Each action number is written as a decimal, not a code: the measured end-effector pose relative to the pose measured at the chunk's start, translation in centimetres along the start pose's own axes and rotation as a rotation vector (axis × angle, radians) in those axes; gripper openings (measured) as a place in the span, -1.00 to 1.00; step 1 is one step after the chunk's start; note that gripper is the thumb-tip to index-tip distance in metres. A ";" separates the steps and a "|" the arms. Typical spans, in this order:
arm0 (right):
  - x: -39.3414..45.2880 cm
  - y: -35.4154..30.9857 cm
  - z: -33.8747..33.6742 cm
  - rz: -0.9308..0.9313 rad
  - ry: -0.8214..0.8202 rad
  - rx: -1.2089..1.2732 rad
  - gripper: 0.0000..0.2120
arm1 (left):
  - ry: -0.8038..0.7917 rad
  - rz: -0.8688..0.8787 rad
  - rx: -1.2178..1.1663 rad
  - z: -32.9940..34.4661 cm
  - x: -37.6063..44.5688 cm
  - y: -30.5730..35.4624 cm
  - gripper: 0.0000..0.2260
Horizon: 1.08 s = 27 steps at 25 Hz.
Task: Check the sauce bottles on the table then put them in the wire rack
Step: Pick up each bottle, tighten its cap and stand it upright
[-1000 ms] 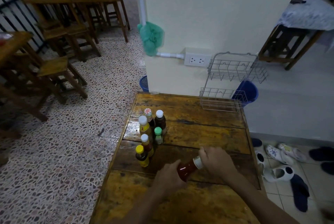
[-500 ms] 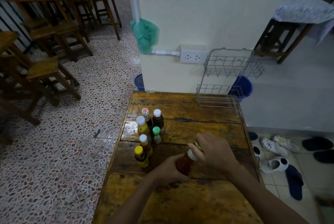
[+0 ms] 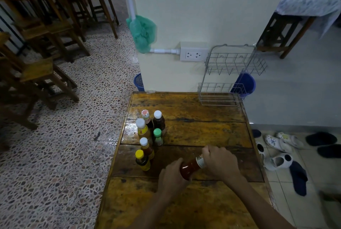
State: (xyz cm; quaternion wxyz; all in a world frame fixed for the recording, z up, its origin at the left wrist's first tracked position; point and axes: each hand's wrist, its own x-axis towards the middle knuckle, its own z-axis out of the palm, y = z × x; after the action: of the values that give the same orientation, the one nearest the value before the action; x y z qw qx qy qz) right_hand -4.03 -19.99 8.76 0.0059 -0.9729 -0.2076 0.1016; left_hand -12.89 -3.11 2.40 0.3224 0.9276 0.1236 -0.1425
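A red sauce bottle (image 3: 190,167) lies tilted over the wooden table (image 3: 203,132), its neck pointing right. My left hand (image 3: 171,177) grips its body from below. My right hand (image 3: 219,162) is curled round its cap end, which is hidden. Several other sauce bottles stand in a cluster at the table's left: a yellow-capped one (image 3: 141,160), a green-capped one (image 3: 158,137) and white-capped ones (image 3: 158,120). The two-tier wire rack (image 3: 230,79) stands empty at the table's far right corner against the wall.
A wall socket (image 3: 192,54) and a green bag (image 3: 143,33) hang on the cream wall behind the table. A blue bucket (image 3: 245,82) sits behind the rack. Shoes (image 3: 278,160) lie on the floor to the right. Wooden chairs and tables fill the left.
The red bottle was raised towards upright half a second ago and now lies tilted again, neck to the right. Both hands stay on it. The camera view has shifted slightly.
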 end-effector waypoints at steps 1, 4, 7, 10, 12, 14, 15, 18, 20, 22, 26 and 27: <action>-0.2 0.1 0.4 -0.019 -0.046 -0.017 -0.89 | 0.034 0.012 0.060 0.2 -0.1 0.0 -0.40; -0.7 0.3 0.5 -0.037 -0.182 -0.018 -0.84 | 0.082 0.029 0.182 0.9 0.1 -0.2 -0.43; -0.6 0.2 0.5 -0.009 -0.185 0.055 -0.74 | 0.076 0.025 0.186 1.2 0.6 -0.4 -0.41; 0.0 -0.7 -0.7 0.151 -0.092 0.355 -0.56 | 0.046 -0.021 0.083 0.9 1.8 -0.7 -0.33; 0.2 -1.8 -1.4 0.142 -0.006 0.462 -0.55 | 0.018 -0.039 -0.027 0.4 2.8 -0.8 -0.31; 0.1 -3.0 -1.9 0.074 0.041 0.459 -0.57 | 0.015 -0.030 -0.138 0.2 3.6 -0.8 -0.36; 0.0 -3.5 -2.0 0.050 0.075 0.433 -0.56 | 0.023 -0.018 -0.183 0.3 4.0 -0.9 -0.38; 0.1 -4.1 -1.7 0.039 0.135 0.372 -0.54 | 0.023 0.019 -0.261 1.1 4.7 -1.2 -0.43; 0.2 -4.2 -1.5 0.012 0.120 0.366 -0.57 | 0.004 0.012 -0.325 2.3 5.1 -2.0 -0.46; 0.4 -4.1 -1.0 -0.033 0.106 0.348 -0.61 | 0.000 -0.006 -0.430 4.0 5.7 -3.3 -0.46; 0.7 -3.4 0.3 -0.166 0.042 0.377 -0.60 | -0.032 -0.008 -0.502 2.3 4.1 -2.9 -0.50; 1.0 -3.1 0.5 -0.200 0.003 0.403 -0.57 | -0.035 -0.009 -0.513 2.2 3.8 -3.0 -0.49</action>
State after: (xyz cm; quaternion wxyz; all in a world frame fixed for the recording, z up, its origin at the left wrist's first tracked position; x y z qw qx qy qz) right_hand -4.50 -16.81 8.28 0.2105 -0.9267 -0.2785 0.1388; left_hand -10.73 -1.65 -2.23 0.5485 0.8123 0.1543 -0.1242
